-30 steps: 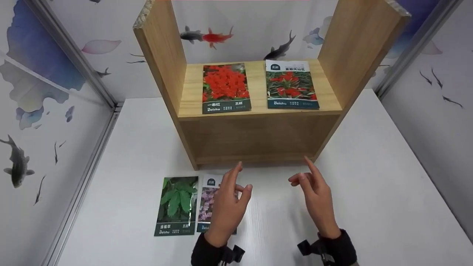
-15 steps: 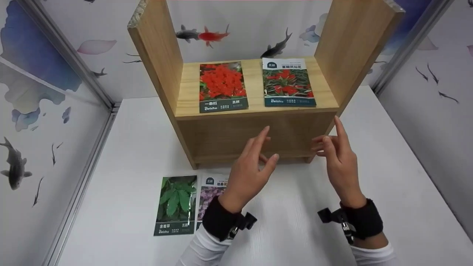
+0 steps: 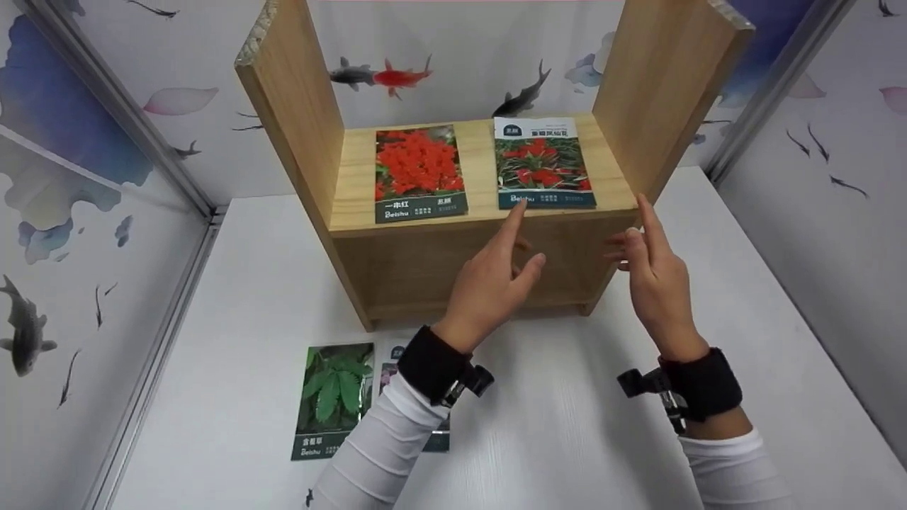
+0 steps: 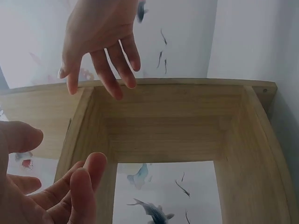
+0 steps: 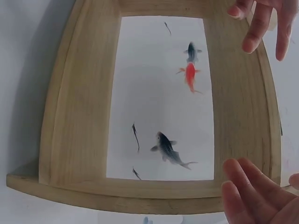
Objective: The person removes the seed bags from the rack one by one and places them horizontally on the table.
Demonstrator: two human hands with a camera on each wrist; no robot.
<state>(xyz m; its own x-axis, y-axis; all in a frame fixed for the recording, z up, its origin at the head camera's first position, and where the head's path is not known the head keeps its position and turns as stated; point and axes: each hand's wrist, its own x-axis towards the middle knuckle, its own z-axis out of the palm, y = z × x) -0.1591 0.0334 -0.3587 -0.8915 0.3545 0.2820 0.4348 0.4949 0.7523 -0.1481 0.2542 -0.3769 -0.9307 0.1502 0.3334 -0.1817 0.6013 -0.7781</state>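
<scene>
My left hand is in front of the wooden shelf, fingers extended and nothing held. Its index fingertip overlaps the lower edge of a seed packet with red flowers and a white top in the head view; whether they touch, I cannot tell. My right hand, also holding nothing, is by the shelf's right front corner, index finger pointing forward. To the left on the same board lies a second red-flower seed packet. Both wrist views show the hands apart, in front of the lower compartment.
On the white table, left of the shelf, lies a green-leaf seed packet. Beside it, a packet with purple flowers is mostly hidden by my left forearm. Fish-patterned walls enclose the table on the sides and back.
Both hands have moved forward and to the right, from above the table up to the shelf's front edge. The packets on the shelf and table stay where they were.
</scene>
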